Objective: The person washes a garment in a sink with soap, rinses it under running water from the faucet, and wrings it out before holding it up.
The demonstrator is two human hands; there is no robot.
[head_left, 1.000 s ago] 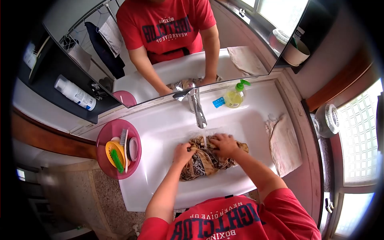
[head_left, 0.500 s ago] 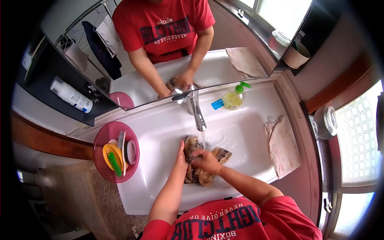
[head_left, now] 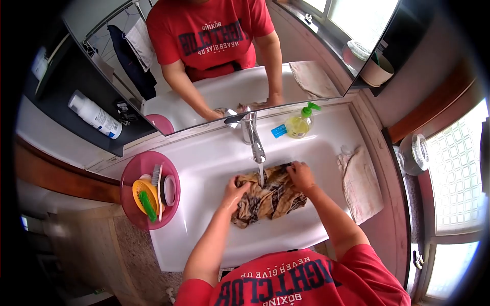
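Note:
A wet brown and black patterned cloth (head_left: 270,196) lies spread and crumpled in the white sink (head_left: 204,178). Water runs from the chrome faucet (head_left: 253,137) onto its upper part. My left hand (head_left: 236,194) grips the cloth's left edge, fingers curled over it. At the upper right corner, my right hand (head_left: 301,176) has its fingers closed on the cloth.
A pink basin (head_left: 130,176) with a brush and a yellow container sits left. Behind the sink stand a green-pump soap bottle (head_left: 298,125) and a blue packet (head_left: 279,131). A pale cloth (head_left: 360,183) drapes over the right rim. A mirror (head_left: 204,92) hangs behind.
The cloth was bunched half a second ago and is now spread wider under the stream. My right hand has moved right and away from my left hand.

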